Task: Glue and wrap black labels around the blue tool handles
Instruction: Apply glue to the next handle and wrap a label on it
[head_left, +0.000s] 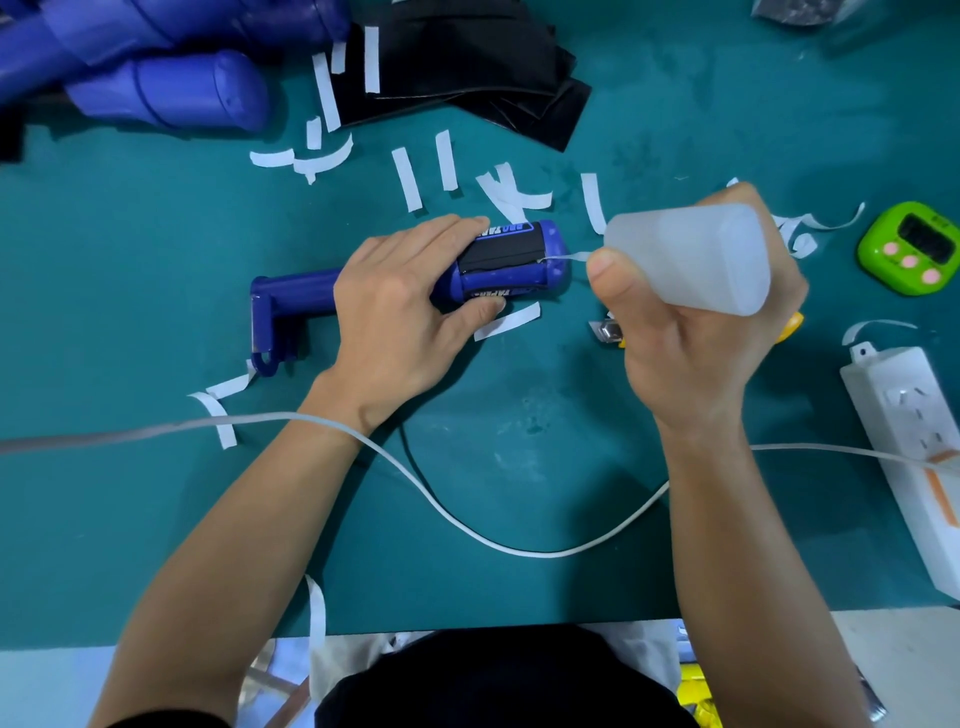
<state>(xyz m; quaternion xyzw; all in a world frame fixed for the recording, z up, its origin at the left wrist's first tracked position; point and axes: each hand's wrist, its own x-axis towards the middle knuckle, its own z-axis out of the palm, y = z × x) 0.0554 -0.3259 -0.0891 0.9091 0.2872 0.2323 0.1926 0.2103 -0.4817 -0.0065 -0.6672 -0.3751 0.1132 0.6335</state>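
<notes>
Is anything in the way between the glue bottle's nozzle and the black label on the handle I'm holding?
Nothing visible. The glue bottle has its nozzle running straight to the right edge of the black label on the blue tool handle. The left hand grips further left, clear of that edge.

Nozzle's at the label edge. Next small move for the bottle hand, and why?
Probably a light squeeze, drawing the nozzle along the edge of the black label. The right hand grips the glue bottle with its tip at that edge, and the left hand holds the blue tool handle down on the table.
</notes>
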